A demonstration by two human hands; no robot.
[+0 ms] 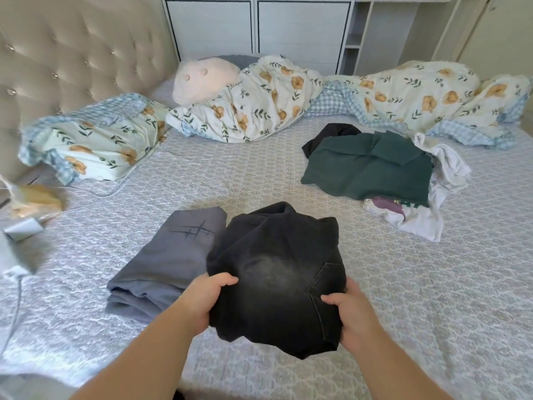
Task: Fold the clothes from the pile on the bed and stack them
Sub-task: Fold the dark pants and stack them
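Both hands clenched on folded black jeans: left hand at its left edge, right hand at its right. Folded grey garment just left of the left hand, partly under the jeans. Unfolded pile well beyond the right hand on the bed.

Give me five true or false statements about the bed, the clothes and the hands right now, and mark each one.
1. Both hands grip the black garment. True: left hand, right hand.
2. The grey folded garment lies to the right of the black one. False: it lies to its left.
3. A green shirt tops the unfolded pile. True.
4. The white shirt is folded neatly. False: it lies crumpled under the green one.
5. The floral duvet is spread flat. False: it is bunched along the far side.
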